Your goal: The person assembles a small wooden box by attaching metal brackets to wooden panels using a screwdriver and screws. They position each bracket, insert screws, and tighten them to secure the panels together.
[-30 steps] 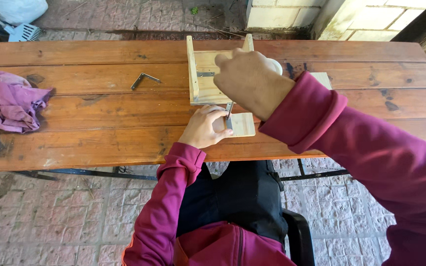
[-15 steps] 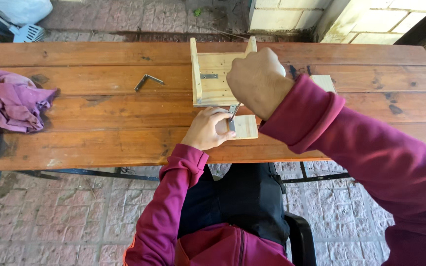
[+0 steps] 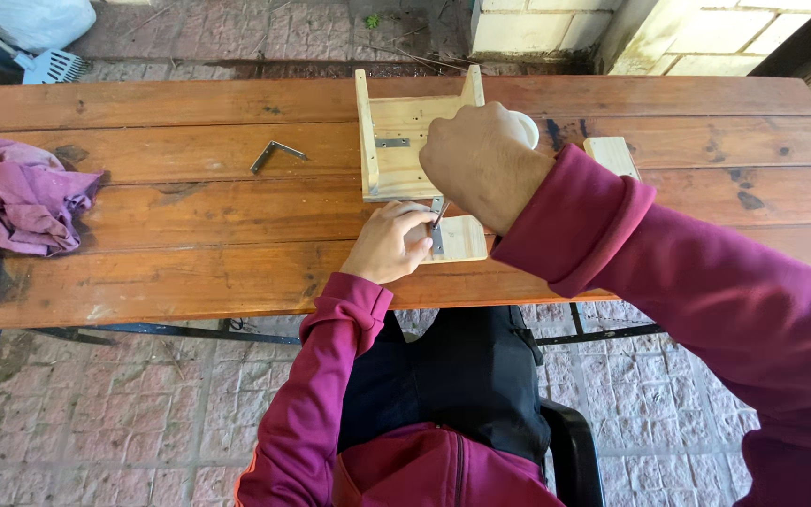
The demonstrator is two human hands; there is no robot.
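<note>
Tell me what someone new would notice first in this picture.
The two hands at the middle of the wooden table: the left hand steadies a small wood block while the right hand holds a tool down to it. Behind them sits a pale wooden frame, and a crumpled purple cloth lies far left.

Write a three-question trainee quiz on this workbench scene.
1. True or false: the left hand rests on the small wood block.
2. Which lies left of the wooden frame? A) metal bracket B) white cup C) hammer
3. What does the right hand grip?

Key: 1 true. 2 A. 3 A thin tool, tip down at the block; its kind is unclear.
</note>
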